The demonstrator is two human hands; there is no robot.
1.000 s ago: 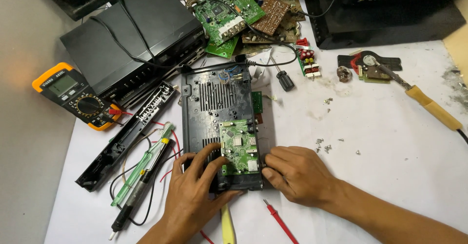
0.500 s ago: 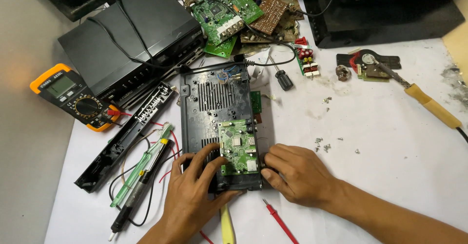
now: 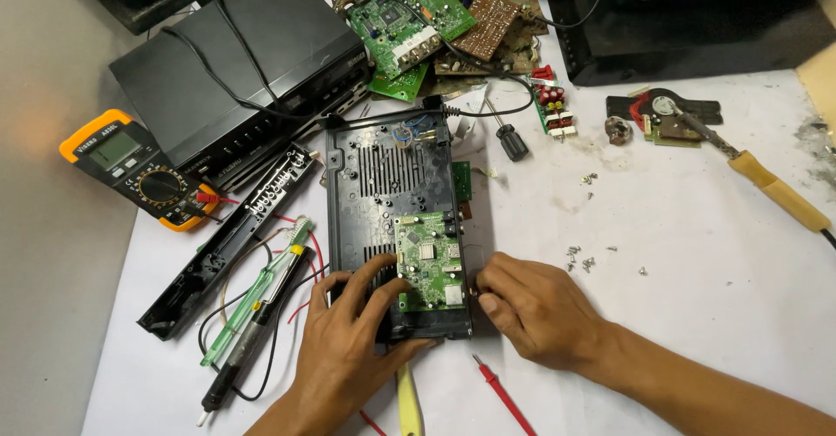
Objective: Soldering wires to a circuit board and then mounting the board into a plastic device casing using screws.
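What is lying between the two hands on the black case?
In the head view, a small green circuit board lies between the left hand and the right hand, seated in the black case.

Both hands enter from the lower edge, palms down, backs toward the camera. The left hand (image 3: 348, 349) comes up from the bottom centre, wrist straight, fingers (image 3: 370, 279) spread and extended forward, thumb (image 3: 409, 351) stretched out to the right. The right hand (image 3: 540, 310) comes in from the lower right on a bare forearm (image 3: 697, 392) angled toward the centre; its fingers are curled inward, tips (image 3: 488, 283) pointing left, thumb tucked low. The two hands lie near each other, not touching.
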